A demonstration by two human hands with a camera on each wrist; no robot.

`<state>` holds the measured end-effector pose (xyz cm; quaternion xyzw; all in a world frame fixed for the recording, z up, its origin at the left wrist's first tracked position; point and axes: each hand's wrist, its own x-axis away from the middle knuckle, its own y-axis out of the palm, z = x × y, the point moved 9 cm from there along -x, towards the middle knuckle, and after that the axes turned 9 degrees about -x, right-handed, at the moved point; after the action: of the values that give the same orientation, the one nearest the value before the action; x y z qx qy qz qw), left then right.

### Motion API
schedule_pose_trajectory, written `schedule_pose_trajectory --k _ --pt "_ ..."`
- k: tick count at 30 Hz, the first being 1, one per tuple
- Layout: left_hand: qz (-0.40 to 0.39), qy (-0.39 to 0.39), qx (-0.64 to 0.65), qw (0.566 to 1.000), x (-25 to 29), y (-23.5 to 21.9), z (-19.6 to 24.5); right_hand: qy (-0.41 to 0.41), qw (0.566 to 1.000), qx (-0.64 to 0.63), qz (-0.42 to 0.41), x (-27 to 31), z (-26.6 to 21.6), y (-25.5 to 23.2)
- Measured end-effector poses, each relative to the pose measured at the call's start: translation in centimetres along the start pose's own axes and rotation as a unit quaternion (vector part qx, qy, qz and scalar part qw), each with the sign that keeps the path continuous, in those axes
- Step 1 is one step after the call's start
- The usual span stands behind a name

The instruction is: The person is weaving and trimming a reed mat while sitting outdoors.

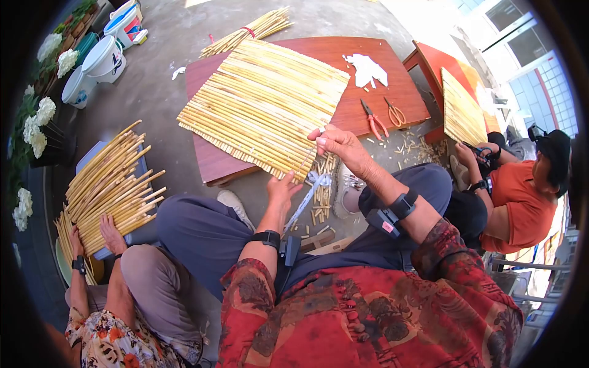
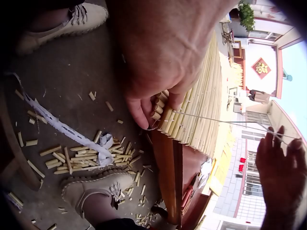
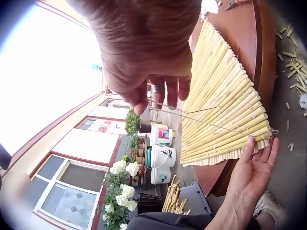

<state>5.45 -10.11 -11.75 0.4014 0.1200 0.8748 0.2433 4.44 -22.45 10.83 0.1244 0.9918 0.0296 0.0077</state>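
flat mat of pale yellow stalks (image 1: 264, 104) on the red table, thin thread (image 3: 211, 122) taut from its near edge

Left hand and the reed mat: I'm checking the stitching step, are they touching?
Touching. The left wrist view shows the left hand with fingertips pressed on the end of the reed mat.
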Motion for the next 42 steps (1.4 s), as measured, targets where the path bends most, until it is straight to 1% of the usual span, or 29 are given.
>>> schedule_pose_trajectory --k 1,2,3,4,6,7,8,9,11,13,16,17,19,20,21,22,23,25,26,27,28,29,31,32,36,37,39,40,42 --pt "-0.002 0.001 0.004 1.0 0.0 0.1 0.1 0.0 1.0 0.0 0.0 -0.1 -1.1 0.3" --pt "-0.005 0.0 0.006 1.0 0.1 0.2 0.1 0.009 0.993 -0.114 -0.018 -0.1 -2.4 0.9" --pt "-0.007 -0.001 0.004 1.0 -0.1 0.2 0.0 0.016 0.973 -0.226 -0.036 0.0 -3.6 1.6" --pt "-0.014 -0.007 -0.009 1.0 -0.4 0.1 -0.2 -0.003 0.971 -0.239 -0.031 -0.1 -4.7 1.8" --pt "-0.023 -0.013 -0.024 0.999 -0.4 0.3 -0.1 -0.004 0.973 -0.23 -0.029 0.3 -5.1 2.4" --pt "-0.001 -0.005 0.009 1.0 -0.2 0.4 0.1 -0.002 0.975 -0.221 -0.032 0.4 -5.1 2.7" --pt "0.024 -0.001 0.044 0.999 0.0 0.3 0.0 0.002 0.982 -0.189 -0.012 0.6 -4.8 2.6" --pt "0.027 -0.003 0.044 0.999 0.2 0.2 -0.3 0.005 0.981 -0.191 -0.013 0.5 -4.5 2.6" --pt "0.021 0.01 0.048 0.999 0.1 0.3 0.2 -0.004 0.993 -0.113 0.034 0.1 -4.2 1.3" --pt "0.019 0.002 0.042 0.999 -0.2 0.4 0.1 0.034 0.989 -0.132 0.051 0.0 -2.4 1.2" --pt "0.025 0.012 0.059 0.998 -0.1 0.2 0.0 0.076 0.994 -0.076 0.002 0.9 -0.4 3.2" --pt "0.025 0.013 0.058 0.998 0.0 0.0 0.0 0.075 0.994 -0.077 0.002 1.2 -0.2 3.5" --pt "0.007 0.001 0.052 0.999 0.0 0.2 0.0 0.099 0.99 -0.098 -0.031 1.8 0.4 4.7" --pt "0.007 0.002 0.05 0.999 0.0 0.3 0.0 0.107 0.988 -0.109 -0.029 2.0 0.5 5.1" --pt "0.007 -0.014 0.038 0.999 0.0 0.3 -0.4 0.105 0.988 -0.111 -0.029 2.3 0.1 5.3" --pt "0.008 -0.029 0.026 0.999 -0.1 0.3 -0.9 0.121 0.986 -0.112 -0.041 2.6 -0.1 5.7" --pt "0.007 -0.027 0.025 0.999 -0.4 0.3 -1.1 0.136 0.983 -0.112 -0.053 2.9 -0.1 6.2" --pt "-0.062 0.007 0.028 0.998 -0.8 1.7 -0.6 0.139 0.984 -0.105 -0.049 3.3 -0.1 6.7" --pt "-0.046 -0.015 0.076 0.996 -0.9 1.1 -1.1 0.153 0.981 -0.102 -0.056 3.8 -0.2 7.2" --pt "-0.047 -0.015 0.076 0.996 -2.2 0.6 -2.5 0.168 0.979 -0.1 -0.062 4.2 -0.4 7.8" --pt "-0.045 -0.001 0.061 0.997 -4.6 -0.4 -4.6 0.184 0.976 -0.1 -0.065 4.7 -0.4 8.4" --pt "-0.045 0.015 0.047 0.998 -6.1 -0.8 -5.5 0.183 0.976 -0.099 -0.064 5.0 -0.6 8.6" --pt "-0.043 0.024 0.061 0.997 -5.5 -0.2 -4.5 0.16 0.984 -0.064 -0.046 5.3 -1.4 8.6" --pt "-0.039 0.032 0.075 0.996 -5.1 -0.1 -4.1 0.169 0.982 -0.086 -0.026 5.4 -1.8 8.4" --pt "-0.023 0.063 0.129 0.989 -2.5 0.7 -1.4 0.146 0.986 -0.07 -0.028 6.0 -4.6 9.0" --pt "-0.025 0.061 0.128 0.99 -2.1 0.9 -1.2 0.138 0.988 -0.069 -0.018 6.1 -5.2 9.0" --pt "0.0 0.002 0.128 0.992 -1.6 0.5 -1.3 0.129 0.989 -0.069 -0.013 6.1 -5.5 9.0" --pt "0.004 0.048 0.087 0.995 0.1 1.0 1.0 0.134 0.989 -0.054 -0.019 6.3 -5.4 8.9" --pt "0.016 0.036 0.067 0.997 0.4 1.1 1.2 0.141 0.989 -0.038 -0.02 6.6 -5.4 8.9"
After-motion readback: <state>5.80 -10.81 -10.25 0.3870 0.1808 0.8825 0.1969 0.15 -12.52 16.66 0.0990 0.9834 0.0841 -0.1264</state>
